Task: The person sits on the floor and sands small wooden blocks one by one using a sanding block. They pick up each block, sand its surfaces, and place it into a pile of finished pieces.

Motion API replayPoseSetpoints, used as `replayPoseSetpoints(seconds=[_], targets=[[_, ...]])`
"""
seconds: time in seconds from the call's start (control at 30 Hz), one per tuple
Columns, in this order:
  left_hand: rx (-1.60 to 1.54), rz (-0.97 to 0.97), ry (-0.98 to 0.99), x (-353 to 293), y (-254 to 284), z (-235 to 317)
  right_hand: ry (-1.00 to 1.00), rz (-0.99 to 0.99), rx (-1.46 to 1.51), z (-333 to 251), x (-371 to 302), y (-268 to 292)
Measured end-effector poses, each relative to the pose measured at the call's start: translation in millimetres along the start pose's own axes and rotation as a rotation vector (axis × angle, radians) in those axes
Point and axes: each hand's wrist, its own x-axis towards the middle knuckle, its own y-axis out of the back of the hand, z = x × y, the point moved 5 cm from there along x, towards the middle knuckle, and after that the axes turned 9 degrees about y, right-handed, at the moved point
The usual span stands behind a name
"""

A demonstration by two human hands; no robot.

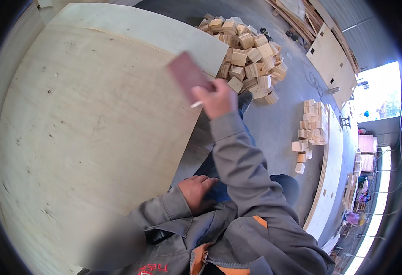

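My right hand [220, 98] grips a flat, reddish-brown rectangular piece [188, 75], smeared by motion, above the right edge of a large plywood sheet [86, 101]. A short white stick [196, 104], possibly a cigarette, pokes out from the same hand; its exact kind is unclear. My left hand [197, 190] lies on my thigh beside the sheet's near right edge, fingers stretched out and holding nothing visible. Several pale wooden blocks [239, 57] are heaped on the floor just beyond the right hand.
A smaller stack of wooden blocks [317, 121] stands to the right, next to a long plywood panel [327, 183]. Another panel with cut holes [333, 64] and long boards [297, 16] lie at the far right. A dark blurred shape [118, 243] covers the lower left.
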Motion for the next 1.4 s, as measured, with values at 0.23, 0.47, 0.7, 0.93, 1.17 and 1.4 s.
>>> replayPoseSetpoints(seconds=[0.23, 0.47, 0.7, 0.93, 1.17, 1.4], targets=[[-0.068, -0.028, 0.022, 3.0, 3.9, 2.0, -0.207, 0.142, 0.355, 12.1, -20.6, 53.7], [0.018, 0.015, -0.001, 2.1, -0.4, -5.5, 0.089, -0.261, 0.164, -54.2, -64.0, -32.5], [-0.077, -0.041, 0.007, 2.2, 1.4, 5.4, -0.124, 0.297, -0.045, 79.8, -56.1, 101.6], [-0.047, 0.117, -0.145, 4.1, -9.0, -14.1, 0.169, -0.258, 0.270, -67.1, -88.7, -21.7], [-0.011, -0.040, 0.020, 5.5, -0.4, 0.5, 0.031, 0.164, -0.143, 15.8, -38.5, 57.3], [-0.030, -0.027, 0.050, -1.0, 1.2, -1.8, 0.196, 0.061, 0.090, -43.9, -57.5, 36.2]])
